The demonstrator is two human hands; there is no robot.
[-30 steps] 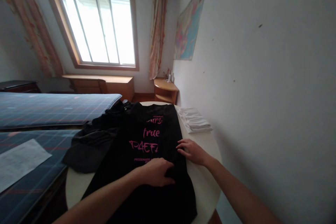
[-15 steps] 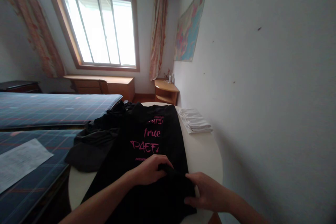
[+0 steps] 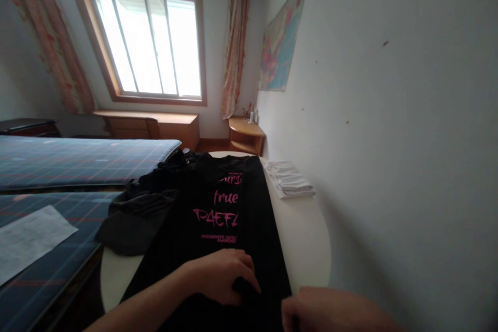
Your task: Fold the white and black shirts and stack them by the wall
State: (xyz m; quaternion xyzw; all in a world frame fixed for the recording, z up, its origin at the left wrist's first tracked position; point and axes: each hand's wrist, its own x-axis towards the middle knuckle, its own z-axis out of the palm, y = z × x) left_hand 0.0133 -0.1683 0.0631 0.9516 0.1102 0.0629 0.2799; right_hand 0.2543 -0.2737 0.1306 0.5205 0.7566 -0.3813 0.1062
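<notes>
To the right of the shirt (image 3: 259,233), a bare strip of worktop (image 3: 307,241) offers a way forward until the folded white cloth (image 3: 288,179) blocks its far end; the wall (image 3: 389,166) limits it farther right. On the left, a rumpled heap of dark clothes (image 3: 134,223) bars the side. Over the shirt's printed front, the air is open beyond the left hand (image 3: 225,275).

Ahead of you a window (image 3: 165,46) sits between two curtains (image 3: 235,46), with a desk (image 3: 179,123) below it and a corner shelf (image 3: 244,125) to the right, while a map (image 3: 283,44) hangs on the right-hand wall (image 3: 408,114) and, to your left, a paper (image 3: 35,241) lies on the nearer of two mattresses (image 3: 85,210).
</notes>
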